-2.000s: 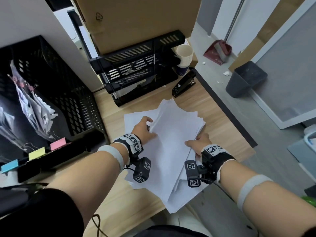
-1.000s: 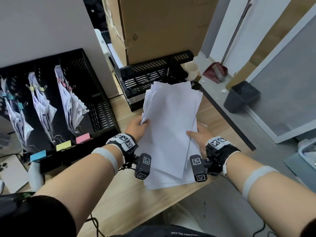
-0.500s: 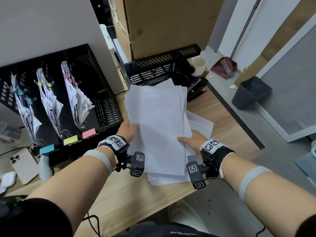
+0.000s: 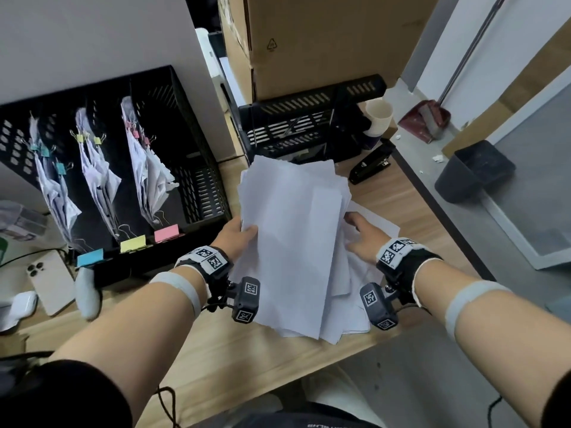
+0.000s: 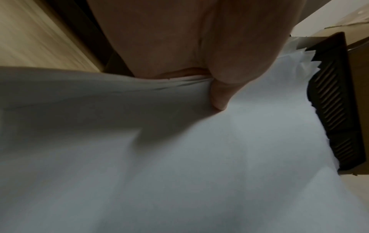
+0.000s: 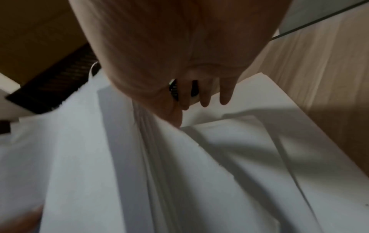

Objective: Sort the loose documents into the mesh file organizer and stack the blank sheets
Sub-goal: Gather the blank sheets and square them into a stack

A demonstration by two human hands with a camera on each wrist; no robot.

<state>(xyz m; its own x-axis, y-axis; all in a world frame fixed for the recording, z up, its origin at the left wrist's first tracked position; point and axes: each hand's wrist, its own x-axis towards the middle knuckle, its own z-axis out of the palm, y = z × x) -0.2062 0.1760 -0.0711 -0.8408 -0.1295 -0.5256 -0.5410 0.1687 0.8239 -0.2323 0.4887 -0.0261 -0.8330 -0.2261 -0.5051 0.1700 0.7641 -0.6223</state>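
A thick stack of blank white sheets point(image 4: 293, 236) is held tilted above the wooden desk point(image 4: 234, 359). My left hand point(image 4: 247, 231) grips its left edge, thumb point(image 5: 219, 94) on top of the sheets point(image 5: 199, 157) and fingers hidden beneath. My right hand point(image 4: 355, 223) reaches past the stack's right edge, its fingers point(image 6: 205, 100) straight over loose sheets point(image 6: 259, 141) lying on the desk. The black mesh file organizer point(image 4: 197, 186) stands at the left, with clipped documents point(image 4: 99, 180) in three slots.
A black letter tray point(image 4: 309, 128) under a cardboard box point(image 4: 324, 41) stands just behind the stack. A black stapler point(image 4: 370, 165) and paper cups point(image 4: 378, 118) sit at the back right. A phone point(image 4: 49, 282) lies at the left. The desk edge drops to the floor with a bin point(image 4: 472, 171).
My right hand has left the stack's lower right edge and moved forward onto the loose sheets on the desk. The left hand keeps its grip, and the stack has tipped to the right.
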